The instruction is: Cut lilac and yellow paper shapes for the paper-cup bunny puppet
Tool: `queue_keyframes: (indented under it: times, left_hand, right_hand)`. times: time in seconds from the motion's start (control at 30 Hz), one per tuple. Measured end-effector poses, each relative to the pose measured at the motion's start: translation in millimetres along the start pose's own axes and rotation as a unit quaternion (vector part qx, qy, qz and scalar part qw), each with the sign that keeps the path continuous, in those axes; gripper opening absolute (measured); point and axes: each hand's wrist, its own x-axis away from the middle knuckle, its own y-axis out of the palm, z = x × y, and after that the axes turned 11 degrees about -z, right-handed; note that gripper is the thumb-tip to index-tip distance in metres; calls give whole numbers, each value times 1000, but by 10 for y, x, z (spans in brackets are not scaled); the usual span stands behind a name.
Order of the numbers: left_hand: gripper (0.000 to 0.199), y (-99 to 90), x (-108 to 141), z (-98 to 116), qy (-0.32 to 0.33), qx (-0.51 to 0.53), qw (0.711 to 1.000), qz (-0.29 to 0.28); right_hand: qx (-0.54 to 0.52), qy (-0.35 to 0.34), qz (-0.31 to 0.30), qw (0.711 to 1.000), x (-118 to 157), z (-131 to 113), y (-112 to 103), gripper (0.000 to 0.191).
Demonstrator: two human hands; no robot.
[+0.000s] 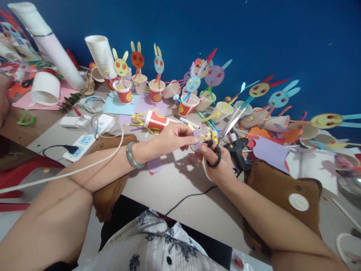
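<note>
Pinched between the thumb and fingers of my left hand (pixel 176 139) is a small purple paper piece (pixel 196 138). My right hand (pixel 221 165) is closed around the black handles of a pair of scissors (pixel 214 157), whose blades point up and away to the right. The fingertips of my right hand are close beside the purple piece; whether they touch it I cannot tell. On the table below my left wrist lies a purple paper disc (pixel 155 165).
Paper cups with rabbit-faced figures (pixel 124 92) line the blue wall. A stack of white cups (pixel 100 52) stands behind. A power strip (pixel 87 141) and white cable are at left. A black glue gun (pixel 239 152), purple paper (pixel 270 152) and brown cushion (pixel 282 192) lie right.
</note>
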Motion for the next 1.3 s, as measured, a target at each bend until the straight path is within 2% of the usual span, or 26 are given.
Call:
queue_keyframes:
  times: [0.13, 0.63, 0.73, 0.9, 1.13, 1.3]
  left_hand:
    - [29, 12, 3, 12, -4, -9, 1000, -4]
    - [23, 28, 11, 29, -21, 3, 1000, 5]
    - [21, 22, 3, 15, -21, 3, 1000, 12]
    - [22, 7, -3, 5, -21, -8, 1000, 17]
    - [11, 10, -18, 43, -80, -14, 996, -21]
    - [10, 16, 2, 81, -110, -31, 992, -52]
  right_hand:
    - [-8, -3, 9, 1000, 28, 25, 11, 26]
    - [-10, -2, 9, 1000, 26, -51, 24, 27]
    - [-24, -19, 17, 999, 8, -50, 12, 24]
    - [-20, -85, 37, 996, -30, -49, -34, 27]
    - [33, -107, 75, 991, -51, -37, -94, 27]
    - [50, -122, 76, 988, -27, -76, -85, 28]
